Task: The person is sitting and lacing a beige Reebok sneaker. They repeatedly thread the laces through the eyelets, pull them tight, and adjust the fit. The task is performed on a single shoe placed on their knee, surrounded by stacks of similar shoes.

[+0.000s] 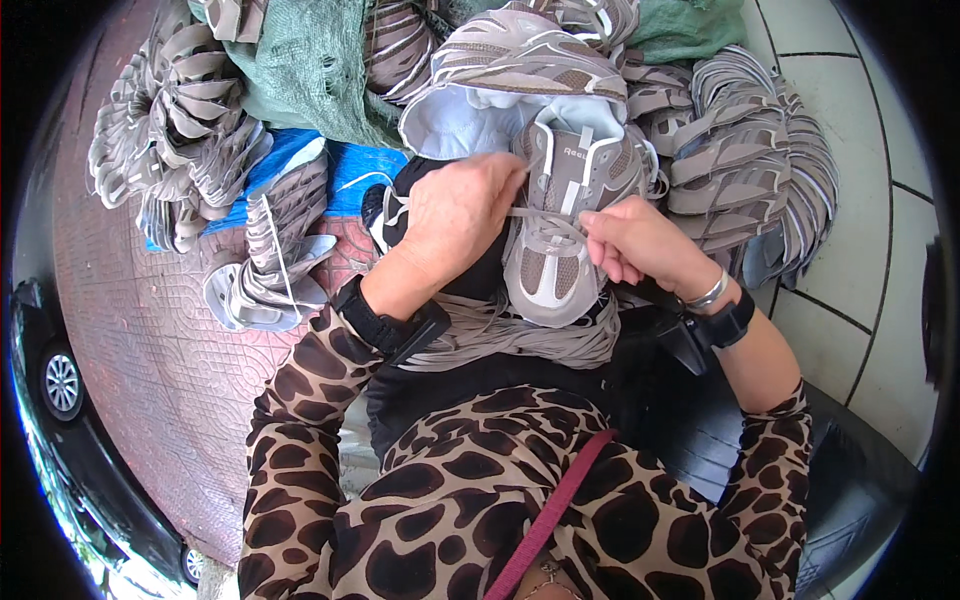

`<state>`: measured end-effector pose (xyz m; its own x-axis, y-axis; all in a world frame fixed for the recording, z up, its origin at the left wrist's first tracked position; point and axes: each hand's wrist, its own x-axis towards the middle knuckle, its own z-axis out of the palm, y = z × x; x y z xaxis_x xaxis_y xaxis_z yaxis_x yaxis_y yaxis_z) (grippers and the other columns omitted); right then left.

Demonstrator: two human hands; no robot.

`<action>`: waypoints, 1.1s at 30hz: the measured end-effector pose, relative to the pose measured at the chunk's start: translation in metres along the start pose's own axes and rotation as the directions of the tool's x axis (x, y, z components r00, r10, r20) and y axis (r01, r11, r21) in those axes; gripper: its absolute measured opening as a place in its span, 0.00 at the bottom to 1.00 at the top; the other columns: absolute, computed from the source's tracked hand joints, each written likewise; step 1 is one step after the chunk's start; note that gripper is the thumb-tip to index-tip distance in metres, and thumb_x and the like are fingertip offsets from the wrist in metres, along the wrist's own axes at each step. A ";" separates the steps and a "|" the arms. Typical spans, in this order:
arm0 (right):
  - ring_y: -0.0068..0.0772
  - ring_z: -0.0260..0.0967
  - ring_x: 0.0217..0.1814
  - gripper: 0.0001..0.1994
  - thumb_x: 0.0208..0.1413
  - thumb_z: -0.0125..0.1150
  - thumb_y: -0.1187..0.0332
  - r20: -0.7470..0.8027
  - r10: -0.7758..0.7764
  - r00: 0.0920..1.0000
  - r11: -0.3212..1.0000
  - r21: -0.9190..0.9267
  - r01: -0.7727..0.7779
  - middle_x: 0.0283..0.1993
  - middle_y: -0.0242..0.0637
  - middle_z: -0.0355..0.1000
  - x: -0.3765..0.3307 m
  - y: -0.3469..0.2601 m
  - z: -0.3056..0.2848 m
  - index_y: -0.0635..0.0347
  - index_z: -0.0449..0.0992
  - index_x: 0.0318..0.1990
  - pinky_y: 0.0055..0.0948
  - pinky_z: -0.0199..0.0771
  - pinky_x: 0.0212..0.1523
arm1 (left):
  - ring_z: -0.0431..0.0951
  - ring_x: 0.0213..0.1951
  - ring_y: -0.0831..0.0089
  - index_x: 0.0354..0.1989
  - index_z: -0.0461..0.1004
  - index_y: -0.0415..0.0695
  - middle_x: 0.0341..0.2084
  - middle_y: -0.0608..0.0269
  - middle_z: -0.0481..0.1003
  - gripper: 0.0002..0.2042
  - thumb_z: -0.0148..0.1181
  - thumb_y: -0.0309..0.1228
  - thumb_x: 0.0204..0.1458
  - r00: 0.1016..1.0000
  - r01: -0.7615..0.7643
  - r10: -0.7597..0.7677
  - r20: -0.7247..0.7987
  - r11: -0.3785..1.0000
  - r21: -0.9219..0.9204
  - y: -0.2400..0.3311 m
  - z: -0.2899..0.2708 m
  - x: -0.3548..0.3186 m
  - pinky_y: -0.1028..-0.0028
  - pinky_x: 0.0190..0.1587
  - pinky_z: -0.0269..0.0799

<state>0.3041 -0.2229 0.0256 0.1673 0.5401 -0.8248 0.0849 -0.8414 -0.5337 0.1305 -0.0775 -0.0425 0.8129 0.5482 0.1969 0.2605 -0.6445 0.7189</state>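
Centre of frame: grey shoe upper (560, 225) lies toe-down on the person's lap, on a bundle of grey laces (500, 340). Left hand (455, 215) rests on the upper's left edge, fingers curled, pinching a lace (545, 218) end. Right hand (635, 240) pinches the same lace at the right side. Stacks of grey uppers (750, 160) fill upper right; more uppers (190, 130) upper left, beside green netting (300, 70).

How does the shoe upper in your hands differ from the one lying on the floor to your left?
The upper on the lap stands toe toward the person, held by the left hand and right hand, with a lace stretched across its eyelets. The upper on the floor lies untouched on its side, a loose lace hanging from it. Both are grey-beige with pale trim and have no sole.
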 end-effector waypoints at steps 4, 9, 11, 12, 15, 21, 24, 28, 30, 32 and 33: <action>0.24 0.61 0.10 0.25 0.66 0.48 0.55 -0.089 0.007 0.996 0.999 0.046 -0.003 0.12 0.33 0.67 0.003 0.005 0.011 0.61 0.74 0.19 0.25 0.61 0.14 | 0.79 0.26 0.52 0.38 0.78 0.49 0.22 0.55 0.78 0.07 0.59 0.37 0.57 0.979 0.069 -0.079 0.187 0.996 0.060 0.005 -0.008 -0.008 0.58 0.28 0.73; 0.57 0.72 0.26 0.27 0.65 0.48 0.51 -0.179 -0.454 0.873 0.629 -0.759 0.172 0.22 0.55 0.71 0.003 0.010 0.020 0.65 0.77 0.23 0.50 0.72 0.28 | 0.79 0.25 0.53 0.38 0.78 0.50 0.21 0.56 0.78 0.08 0.60 0.38 0.57 0.965 0.031 -0.055 0.255 0.995 0.099 0.005 -0.019 -0.015 0.60 0.27 0.74; 0.55 0.73 0.26 0.27 0.65 0.48 0.50 -0.165 -0.479 0.862 0.552 -0.820 0.149 0.21 0.52 0.71 0.000 0.008 0.020 0.64 0.76 0.22 0.48 0.72 0.28 | 0.79 0.26 0.54 0.38 0.79 0.50 0.22 0.57 0.77 0.08 0.60 0.37 0.56 0.965 0.025 -0.057 0.257 0.992 0.127 0.003 -0.019 -0.016 0.60 0.27 0.74; 0.55 0.73 0.25 0.28 0.65 0.48 0.49 -0.163 -0.487 0.858 0.511 -0.850 0.129 0.21 0.51 0.72 -0.002 0.007 0.020 0.64 0.76 0.21 0.47 0.72 0.27 | 0.79 0.26 0.54 0.38 0.79 0.49 0.22 0.57 0.77 0.07 0.60 0.37 0.56 0.973 0.004 -0.029 0.229 0.994 0.106 0.002 -0.019 -0.016 0.60 0.27 0.74; 0.53 0.72 0.24 0.27 0.64 0.50 0.49 -0.145 -0.524 0.839 0.432 -0.894 0.115 0.21 0.49 0.72 -0.012 0.003 0.017 0.63 0.73 0.21 0.46 0.71 0.27 | 0.78 0.27 0.54 0.37 0.79 0.49 0.23 0.58 0.75 0.07 0.60 0.36 0.56 0.988 -0.040 0.030 0.154 0.997 0.065 -0.003 -0.019 -0.016 0.60 0.28 0.73; 0.52 0.70 0.25 0.15 0.58 0.59 0.63 -0.245 -0.683 0.688 0.575 -0.761 0.300 0.20 0.46 0.68 -0.019 0.007 0.019 0.62 0.68 0.25 0.45 0.66 0.27 | 0.78 0.28 0.54 0.37 0.78 0.48 0.25 0.57 0.76 0.06 0.58 0.35 0.57 0.985 -0.022 0.023 0.174 1.000 -0.004 -0.004 -0.017 -0.019 0.60 0.29 0.73; 0.52 0.69 0.26 0.12 0.57 0.60 0.67 -0.196 -0.761 0.619 0.491 -0.797 0.352 0.21 0.45 0.67 -0.014 0.011 0.022 0.62 0.68 0.26 0.45 0.66 0.29 | 0.79 0.28 0.53 0.36 0.77 0.48 0.24 0.55 0.77 0.06 0.57 0.35 0.57 0.969 0.008 -0.005 0.249 1.000 -0.008 -0.001 -0.015 -0.021 0.59 0.29 0.73; 0.51 0.67 0.24 0.10 0.55 0.61 0.70 -0.211 -0.760 0.615 0.522 -0.761 0.384 0.20 0.44 0.67 -0.010 0.015 0.023 0.62 0.69 0.26 0.44 0.66 0.28 | 0.79 0.27 0.51 0.35 0.76 0.48 0.22 0.54 0.77 0.05 0.57 0.35 0.56 0.958 0.022 -0.033 0.284 0.999 0.042 0.002 -0.011 -0.022 0.57 0.27 0.73; 0.51 0.67 0.24 0.10 0.55 0.61 0.69 -0.275 -0.703 0.655 0.622 -0.684 0.381 0.21 0.44 0.67 -0.009 0.015 0.022 0.62 0.69 0.26 0.43 0.65 0.28 | 0.78 0.27 0.51 0.33 0.75 0.47 0.22 0.54 0.76 0.05 0.57 0.34 0.56 0.955 0.011 -0.023 0.294 0.999 0.042 0.002 -0.010 -0.021 0.57 0.27 0.72; 0.51 0.67 0.24 0.10 0.55 0.61 0.69 -0.305 -0.659 0.687 0.677 -0.639 0.365 0.21 0.44 0.67 -0.008 0.015 0.022 0.61 0.69 0.25 0.42 0.65 0.28 | 0.78 0.27 0.52 0.31 0.73 0.46 0.21 0.55 0.75 0.05 0.57 0.32 0.54 0.966 -0.042 0.036 0.257 0.999 0.017 0.001 -0.007 -0.019 0.57 0.27 0.72; 0.51 0.67 0.24 0.10 0.55 0.61 0.69 -0.304 -0.647 0.700 0.684 -0.636 0.356 0.21 0.44 0.67 -0.007 0.015 0.022 0.61 0.68 0.25 0.41 0.65 0.28 | 0.78 0.27 0.52 0.29 0.72 0.45 0.21 0.55 0.75 0.05 0.57 0.32 0.53 0.972 -0.078 0.076 0.220 0.997 -0.003 0.001 -0.006 -0.017 0.57 0.27 0.72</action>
<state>0.2828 -0.2390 0.0193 0.3606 0.9161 -0.1752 0.7425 -0.3956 -0.5405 0.1135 -0.0840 -0.0409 0.9251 0.3665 0.0995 0.1952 -0.6835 0.7033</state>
